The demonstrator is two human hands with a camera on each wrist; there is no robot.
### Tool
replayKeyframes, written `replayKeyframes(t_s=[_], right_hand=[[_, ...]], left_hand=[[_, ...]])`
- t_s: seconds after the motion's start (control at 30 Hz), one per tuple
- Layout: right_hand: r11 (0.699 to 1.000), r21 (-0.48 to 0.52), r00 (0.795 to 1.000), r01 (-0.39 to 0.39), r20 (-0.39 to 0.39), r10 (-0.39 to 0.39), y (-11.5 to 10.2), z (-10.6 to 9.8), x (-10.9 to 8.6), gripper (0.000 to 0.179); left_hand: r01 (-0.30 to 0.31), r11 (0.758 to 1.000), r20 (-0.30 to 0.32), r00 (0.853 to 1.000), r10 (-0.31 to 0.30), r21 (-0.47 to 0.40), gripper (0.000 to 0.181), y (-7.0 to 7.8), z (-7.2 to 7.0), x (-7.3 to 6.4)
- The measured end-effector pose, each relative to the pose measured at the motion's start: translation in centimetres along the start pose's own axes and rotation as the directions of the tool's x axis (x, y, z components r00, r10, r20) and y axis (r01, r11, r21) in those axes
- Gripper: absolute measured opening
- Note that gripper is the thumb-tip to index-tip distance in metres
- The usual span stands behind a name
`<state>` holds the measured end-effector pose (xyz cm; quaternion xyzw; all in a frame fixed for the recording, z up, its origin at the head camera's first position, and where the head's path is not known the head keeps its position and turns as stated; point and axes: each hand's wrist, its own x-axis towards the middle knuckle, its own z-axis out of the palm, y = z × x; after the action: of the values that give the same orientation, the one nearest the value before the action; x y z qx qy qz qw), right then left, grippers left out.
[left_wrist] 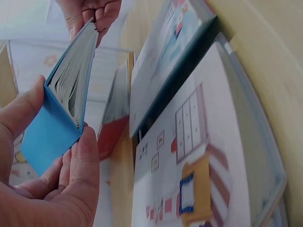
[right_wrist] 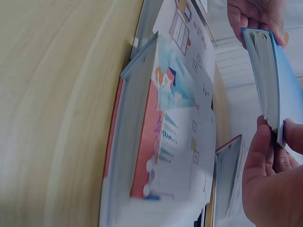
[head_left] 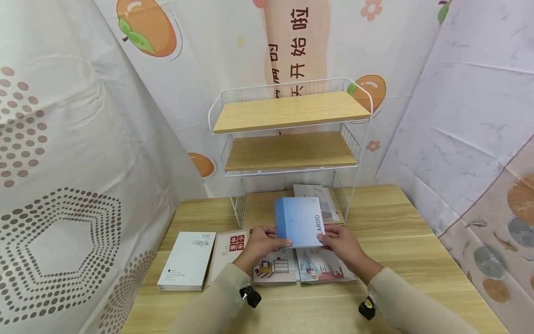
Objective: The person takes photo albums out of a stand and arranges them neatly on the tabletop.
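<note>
A blue photo album (head_left: 301, 220), its cover fading to white and lettered "LAROID", is held up over the table between both hands. My left hand (head_left: 262, 243) grips its left side, thumb on the cover. My right hand (head_left: 340, 245) pinches the lower right edge. In the left wrist view, the album's thick pages (left_wrist: 71, 82) show between the covers, parted slightly at the edges. Beneath the album lie a book with furniture drawings (head_left: 275, 269) and a book with a pale blue picture (head_left: 320, 265), both partly covered by the hands and album.
A white wire rack with wooden shelves (head_left: 292, 150) stands behind the album. On its bottom level, a pale book (head_left: 319, 197) lies at the right. A white book (head_left: 187, 260) and a beige book with red squares (head_left: 225, 248) lie left on the wooden table (head_left: 384, 222).
</note>
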<state>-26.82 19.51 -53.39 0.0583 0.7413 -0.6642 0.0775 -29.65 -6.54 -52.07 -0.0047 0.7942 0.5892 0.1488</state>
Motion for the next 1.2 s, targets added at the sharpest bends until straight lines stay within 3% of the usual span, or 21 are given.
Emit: replayKeyframes(t_s=[0.27,0.53,0.87,1.2], right_hand=[[1.000,-0.029,0.999,0.009,0.037,-0.008,-0.1,-2.4,-1.6,0.049],[0.999,-0.044,0.999,0.024,0.030,-0.023,0.1,-4.0,-2.7,0.053],[1.000,-0.023,1.000,0.001,0.029,0.000,1.6,-6.5,-3.7,0.057],[0.997,-0.064,0.999,-0.030,0.035,0.032,2.7,-9.8,-4.9,0.060]], left_hand=[[-0.025,1.000,0.053,0.998,0.026,-0.018,0.078,0.4,2.0,-0.7],[-0.006,1.000,0.039,0.999,0.006,0.001,0.082,1.1,3.8,-1.2],[-0.037,0.993,0.030,0.999,0.033,0.112,0.069,1.1,6.3,-1.4],[-0.059,0.991,0.040,0.998,0.054,0.118,0.056,0.8,9.6,-2.1]])
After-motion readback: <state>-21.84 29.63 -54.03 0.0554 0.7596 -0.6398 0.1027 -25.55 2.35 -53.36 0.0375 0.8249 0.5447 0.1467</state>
